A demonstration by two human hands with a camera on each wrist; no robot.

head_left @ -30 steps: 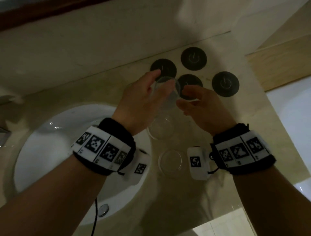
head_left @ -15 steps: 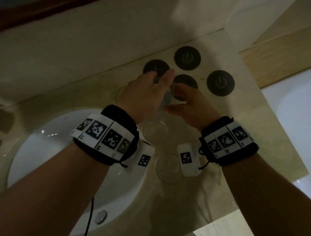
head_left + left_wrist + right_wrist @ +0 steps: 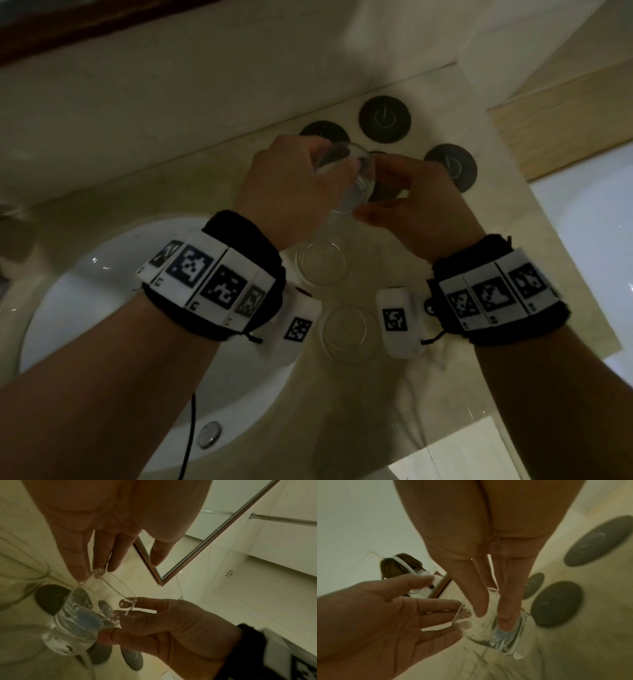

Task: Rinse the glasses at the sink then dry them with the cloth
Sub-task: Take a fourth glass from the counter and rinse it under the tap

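Fingers of right hand pinch 1 glass; left hand fingers lie straight, touching it. 2 more glasses, 4 discs on worktop.

The held glass sits between my left hand and right hand, above the counter. Below, a far glass and a near glass stand in line, just right of the sink; four coasters lie behind them.

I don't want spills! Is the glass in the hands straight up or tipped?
Tipped. From above, the held glass shows its side, while the standing glasses nearby show only round rims. The right hand pinches it.
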